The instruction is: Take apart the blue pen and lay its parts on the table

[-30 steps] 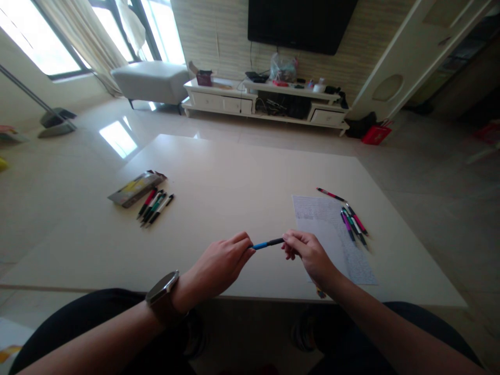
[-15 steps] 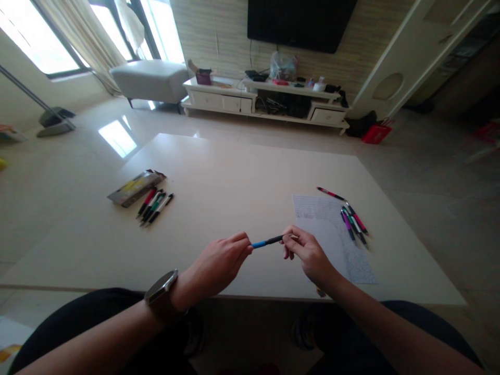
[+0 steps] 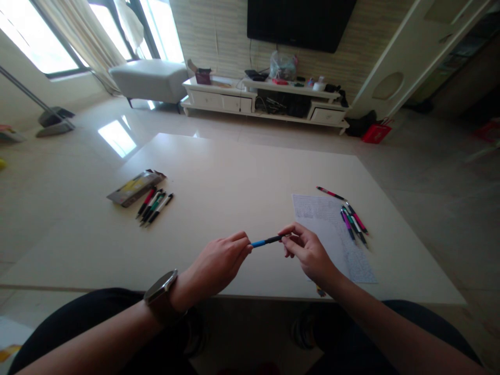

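A blue and black pen [image 3: 266, 241] is held between my two hands above the near part of the white table [image 3: 234, 182]. My left hand [image 3: 221, 263] is closed round its blue end. The fingers of my right hand [image 3: 307, 250] pinch the black tip end, and they partly cover it. Under and beside my right hand lies a sheet of paper [image 3: 320, 229] with dense writing. Several pens [image 3: 353, 224] in purple, green, white and red rest on and next to the sheet's right side.
On the table's left, a grey and yellow box [image 3: 136, 188] lies beside several pens [image 3: 155, 207]. A small yellow and dark object [image 3: 321, 291] sits at the near edge, partly behind my right wrist. Beyond the table stands a white TV cabinet [image 3: 222, 99].
My right fingers have shifted slightly on the tip end of the pen, with the index finger a little more raised and extended. My left hand and the pen are almost unmoved.
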The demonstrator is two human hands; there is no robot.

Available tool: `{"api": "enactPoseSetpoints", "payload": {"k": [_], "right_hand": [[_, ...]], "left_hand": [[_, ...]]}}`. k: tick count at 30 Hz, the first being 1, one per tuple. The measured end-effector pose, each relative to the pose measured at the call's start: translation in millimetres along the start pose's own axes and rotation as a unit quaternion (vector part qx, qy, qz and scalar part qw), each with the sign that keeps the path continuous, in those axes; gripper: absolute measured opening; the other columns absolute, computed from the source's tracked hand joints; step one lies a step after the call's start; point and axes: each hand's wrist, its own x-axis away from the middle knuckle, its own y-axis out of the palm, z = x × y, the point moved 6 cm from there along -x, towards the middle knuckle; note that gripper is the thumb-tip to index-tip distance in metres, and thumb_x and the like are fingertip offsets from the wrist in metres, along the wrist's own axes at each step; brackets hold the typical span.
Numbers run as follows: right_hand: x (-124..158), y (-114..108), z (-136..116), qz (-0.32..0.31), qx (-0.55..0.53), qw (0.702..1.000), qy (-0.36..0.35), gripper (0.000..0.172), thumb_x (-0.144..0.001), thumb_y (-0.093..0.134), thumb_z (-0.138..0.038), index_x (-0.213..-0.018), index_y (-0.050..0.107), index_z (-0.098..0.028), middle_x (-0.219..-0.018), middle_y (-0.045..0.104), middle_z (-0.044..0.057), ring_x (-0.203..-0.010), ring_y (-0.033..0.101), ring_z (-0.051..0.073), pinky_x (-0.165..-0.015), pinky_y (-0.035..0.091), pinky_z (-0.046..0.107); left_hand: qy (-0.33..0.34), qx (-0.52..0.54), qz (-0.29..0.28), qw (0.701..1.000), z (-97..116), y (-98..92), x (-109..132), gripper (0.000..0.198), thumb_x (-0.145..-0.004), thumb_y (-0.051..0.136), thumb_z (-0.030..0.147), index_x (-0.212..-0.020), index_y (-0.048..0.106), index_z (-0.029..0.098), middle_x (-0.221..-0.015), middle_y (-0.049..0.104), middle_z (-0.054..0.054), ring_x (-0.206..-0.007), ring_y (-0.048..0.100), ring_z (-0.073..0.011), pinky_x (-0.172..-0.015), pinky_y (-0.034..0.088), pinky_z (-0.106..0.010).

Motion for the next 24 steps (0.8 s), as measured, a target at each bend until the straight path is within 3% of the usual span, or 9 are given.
{"api": "enactPoseSetpoints", "payload": {"k": [4,10,14,20,24], "right_hand": [[0.7,2.3,1.5,-0.013,-0.043,0.999,0.016,0.014,-0.084,0.065,-0.030,-0.091,0.059,-0.019,-0.063,0.054,-0.003,-0.060,0.053,0.013,-0.057,0.039,0.026],[5.0,12.7,7.9,-0.040,-0.159,0.984,0.067,0.029,-0.076,0.078,-0.031,-0.100,0.068,-0.019,-0.077,0.060,0.000,-0.061,0.051,0.009,-0.056,0.037,0.024],[6.5,19.2,6.9,-0.054,-0.151,0.984,0.072,0.022,-0.078,0.077,-0.033,-0.092,0.074,-0.016,-0.067,0.063,0.003,-0.063,0.054,0.011,-0.055,0.036,0.024],[4.9,17.6,1.7,-0.037,-0.231,0.970,0.071,0.017,-0.080,0.075,-0.032,-0.088,0.067,-0.019,-0.097,0.072,0.008,-0.072,0.065,0.016,-0.050,0.036,0.021],[3.5,15.7,1.1,-0.023,-0.249,0.965,0.075,0.020,-0.081,0.074,-0.032,-0.088,0.062,-0.019,-0.098,0.072,0.008,-0.068,0.065,0.015,-0.048,0.036,0.020]], "left_hand": [[0.006,0.008,0.003,1.000,-0.2,0.0,0.9,0.039,-0.103,0.023,0.037,-0.092,0.058,0.020,-0.095,0.061,-0.002,-0.075,0.058,-0.0128,-0.069,0.039,-0.027],[0.032,0.046,-0.009,0.998,4.5,1.1,1.6,0.038,-0.103,0.024,0.037,-0.091,0.056,0.020,-0.094,0.059,-0.002,-0.072,0.056,-0.0116,-0.069,0.041,-0.025],[0.030,0.049,-0.005,0.998,5.1,0.3,2.3,0.040,-0.103,0.023,0.038,-0.092,0.058,0.020,-0.096,0.059,-0.003,-0.076,0.058,-0.0126,-0.073,0.043,-0.026],[0.013,0.047,0.013,0.999,1.4,-1.1,2.3,0.040,-0.102,0.024,0.038,-0.095,0.059,0.020,-0.098,0.060,-0.004,-0.078,0.059,-0.0128,-0.072,0.042,-0.026],[0.005,0.037,0.021,0.999,-0.1,-0.5,2.0,0.040,-0.102,0.024,0.039,-0.093,0.059,0.020,-0.096,0.060,-0.003,-0.074,0.058,-0.0124,-0.070,0.041,-0.027]]}}
